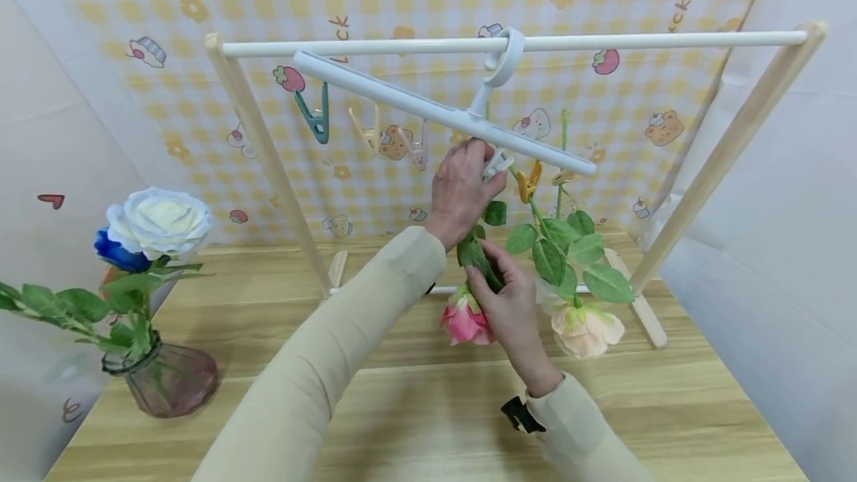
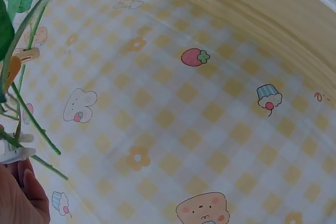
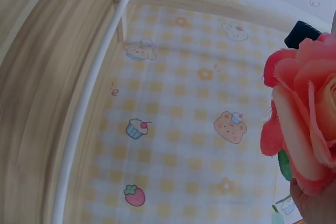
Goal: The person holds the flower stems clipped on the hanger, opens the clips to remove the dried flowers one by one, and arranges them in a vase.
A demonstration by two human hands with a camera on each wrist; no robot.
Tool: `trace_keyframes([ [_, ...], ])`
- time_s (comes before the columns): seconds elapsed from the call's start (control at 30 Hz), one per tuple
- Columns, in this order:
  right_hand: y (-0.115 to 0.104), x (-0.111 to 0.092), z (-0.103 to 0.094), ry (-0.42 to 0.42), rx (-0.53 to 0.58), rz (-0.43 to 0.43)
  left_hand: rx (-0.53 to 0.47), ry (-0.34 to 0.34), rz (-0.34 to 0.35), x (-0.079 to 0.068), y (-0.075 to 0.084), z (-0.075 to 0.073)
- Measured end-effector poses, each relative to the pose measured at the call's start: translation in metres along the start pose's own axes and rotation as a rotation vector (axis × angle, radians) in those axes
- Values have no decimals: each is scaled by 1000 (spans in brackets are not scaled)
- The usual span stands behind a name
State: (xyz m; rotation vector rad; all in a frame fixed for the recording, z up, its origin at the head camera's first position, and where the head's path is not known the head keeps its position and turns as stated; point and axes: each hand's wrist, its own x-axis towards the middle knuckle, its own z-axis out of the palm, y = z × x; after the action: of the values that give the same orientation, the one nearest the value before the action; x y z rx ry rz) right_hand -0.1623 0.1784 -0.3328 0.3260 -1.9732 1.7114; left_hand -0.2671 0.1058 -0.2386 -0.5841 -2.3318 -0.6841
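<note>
We've got the pink rose (image 1: pixel 466 318) just below center in the head view, bloom low, upside down, both hands on the job but apart, one above the other. The left hand (image 1: pixel 462 184) pinches the white clothespin (image 1: pixel 497 164) under the hanger (image 1: pixel 402 99); we can't tell whether the clothespin's jaws bite, though in the left wrist view a stem (image 2: pixel 50 167) runs past it at lower left. The right hand (image 1: pixel 509 303) has thumb and fingers around the leafy part just above the bloom, probably to steady the flower while the clothespin gets handled. Long axis: near vertical, top leaning slightly right, petals facing the tabletop (image 1: pixel 415 407), stem upward. In the right wrist view we see the bloom at the right edge. The peach rose (image 1: pixel 585 329), right of center, also points head down, slanting lower right, seemingly hung from the orange clothespin (image 1: pixel 529 183). We note the hanger hooks over the white rail (image 1: pixel 636 42) and dips rightward, likely because the flower weight sits there; the teal clothespin (image 1: pixel 322 127), upper left, bears nothing. At lower left, the glass vase (image 1: pixel 170 385) props the white rose (image 1: pixel 161 222) bloom up.
</note>
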Motion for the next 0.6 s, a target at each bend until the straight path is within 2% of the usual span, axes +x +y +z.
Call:
trace_keyframes([
  [0.2,2,0,1,11,-12,13,-35,-24,-16,0,1,-4],
  [0.6,20,1,-4,-20,-113,99,-53,-39,22,-1,2,-10],
])
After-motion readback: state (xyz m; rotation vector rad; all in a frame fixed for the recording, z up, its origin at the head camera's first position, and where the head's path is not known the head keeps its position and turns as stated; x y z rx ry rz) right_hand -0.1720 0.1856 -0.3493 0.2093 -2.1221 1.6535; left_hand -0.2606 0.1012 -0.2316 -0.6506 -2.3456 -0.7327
